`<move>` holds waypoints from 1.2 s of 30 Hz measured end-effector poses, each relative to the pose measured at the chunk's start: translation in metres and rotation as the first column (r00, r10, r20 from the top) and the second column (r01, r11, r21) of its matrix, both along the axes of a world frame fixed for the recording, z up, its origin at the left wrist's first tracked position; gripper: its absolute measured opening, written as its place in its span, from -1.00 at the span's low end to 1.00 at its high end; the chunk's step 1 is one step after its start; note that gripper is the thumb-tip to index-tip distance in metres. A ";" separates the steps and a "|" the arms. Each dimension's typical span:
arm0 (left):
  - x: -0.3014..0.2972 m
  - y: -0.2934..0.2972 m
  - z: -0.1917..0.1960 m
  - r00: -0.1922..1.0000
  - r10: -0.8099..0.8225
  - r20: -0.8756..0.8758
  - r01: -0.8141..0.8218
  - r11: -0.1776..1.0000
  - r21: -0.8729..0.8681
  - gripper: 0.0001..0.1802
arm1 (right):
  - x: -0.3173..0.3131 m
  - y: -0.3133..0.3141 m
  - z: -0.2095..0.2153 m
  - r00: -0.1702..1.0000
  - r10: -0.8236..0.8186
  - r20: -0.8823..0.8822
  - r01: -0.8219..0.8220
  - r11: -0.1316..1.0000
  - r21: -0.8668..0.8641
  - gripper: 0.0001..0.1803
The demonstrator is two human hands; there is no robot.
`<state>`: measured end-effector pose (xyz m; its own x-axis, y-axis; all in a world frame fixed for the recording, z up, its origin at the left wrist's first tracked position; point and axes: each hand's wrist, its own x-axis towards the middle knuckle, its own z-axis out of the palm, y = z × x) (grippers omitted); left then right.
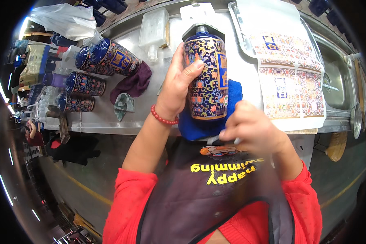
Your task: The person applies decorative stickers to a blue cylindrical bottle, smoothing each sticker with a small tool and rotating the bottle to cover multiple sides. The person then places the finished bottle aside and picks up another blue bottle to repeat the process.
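Note:
My left hand (pixel 175 85) is wrapped round the side of a dark blue bottle (pixel 205 83) covered in a colourful floral pattern with gold bands. Its neck points away from me, and my thumb presses on its shoulder. Beneath its lower end is a bright blue cloth (pixel 193 129) at the table's near edge. Close to the bottle's lower right, my right hand (pixel 254 128) has its fingers curled and is blurred by motion. A small pale bit shows at its fingertips, too smeared to name.
Printed pattern sheets (pixel 290 91) lie on the right, partly over a metal tray (pixel 236 24), beside a steel sink (pixel 337 75). Several patterned bottles (pixel 83 83) stand left, near a purple cloth (pixel 136 83). A clear plastic container (pixel 153 28) is at the back.

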<state>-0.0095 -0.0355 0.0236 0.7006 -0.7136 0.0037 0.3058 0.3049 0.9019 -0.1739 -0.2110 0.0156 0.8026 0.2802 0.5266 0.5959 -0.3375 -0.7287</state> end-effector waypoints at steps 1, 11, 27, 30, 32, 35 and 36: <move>0.001 0.002 0.001 0.998 -0.052 -0.023 0.051 0.998 -0.048 -0.34 | -0.003 -0.003 -0.003 0.993 -0.102 -0.051 0.107 0.990 0.097 -0.72; 0.061 -0.020 0.009 0.973 -0.139 -0.184 0.160 0.982 0.103 -0.48 | -0.022 -0.001 -0.020 0.906 -0.399 -0.141 0.423 0.863 0.274 -0.75; 0.046 0.027 0.034 0.987 0.011 0.162 -0.016 0.999 0.028 -0.70 | -0.048 -0.014 -0.030 0.852 -0.465 -0.242 0.522 0.793 0.313 -0.78; 0.026 0.095 0.060 0.939 0.189 0.288 -0.193 0.981 -0.014 -0.65 | -0.041 -0.012 -0.034 0.860 -0.464 -0.211 0.510 0.792 0.336 -0.77; 0.015 0.148 0.078 0.899 0.310 0.310 -0.286 0.951 -0.121 -0.73 | -0.034 -0.009 -0.034 0.880 -0.416 -0.229 0.474 0.784 0.401 -0.77; 0.009 0.230 0.101 0.770 0.496 0.401 -0.502 0.859 -0.099 -0.62 | -0.022 0.000 -0.031 0.908 -0.335 -0.253 0.417 0.789 0.452 -0.79; 0.012 0.252 0.104 0.628 0.606 0.489 -0.665 0.744 -0.067 -0.65 | -0.018 0.003 -0.030 0.908 -0.343 -0.240 0.417 0.798 0.435 -0.80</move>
<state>0.0020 0.2162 0.1276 0.9130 -0.1073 0.3936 -0.3754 0.1564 0.9136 -0.1923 -0.2080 -0.0147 0.8680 -0.3125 0.3860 0.3695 -0.1130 -0.9223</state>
